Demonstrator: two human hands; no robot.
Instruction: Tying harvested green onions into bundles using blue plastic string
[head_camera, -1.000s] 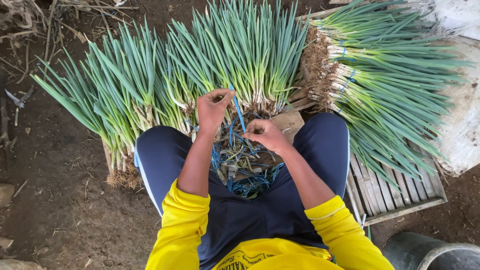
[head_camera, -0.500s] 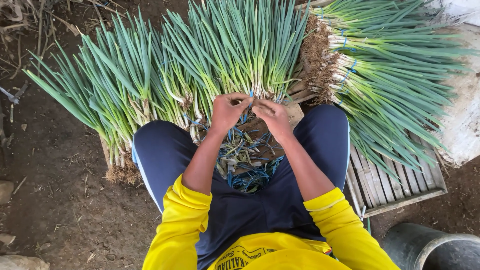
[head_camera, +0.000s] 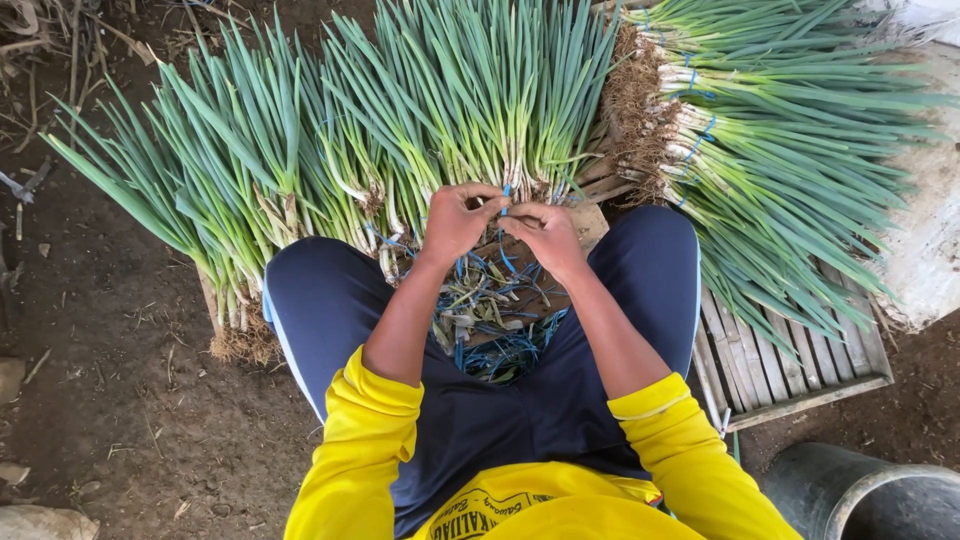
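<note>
My left hand (head_camera: 455, 219) and my right hand (head_camera: 545, 231) meet at the root end of a bunch of green onions (head_camera: 505, 95) that fans away from me. Both hands pinch a thin blue band (head_camera: 505, 200) at the white stalks of that bunch. Between my knees lies a heap of loose blue bands (head_camera: 500, 345) mixed with trimmed leaf scraps. More loose green onions (head_camera: 230, 190) spread out to the left.
Tied bundles of green onions (head_camera: 770, 130) with blue bands lie stacked at the right on a wooden slatted crate (head_camera: 790, 365). A dark round container (head_camera: 860, 495) stands at the lower right. Bare dirt floor (head_camera: 100, 380) surrounds me; a pale sack (head_camera: 925, 250) sits at the far right.
My hands have moved forward from the band heap up to the bunch's root end and come together on a blue band.
</note>
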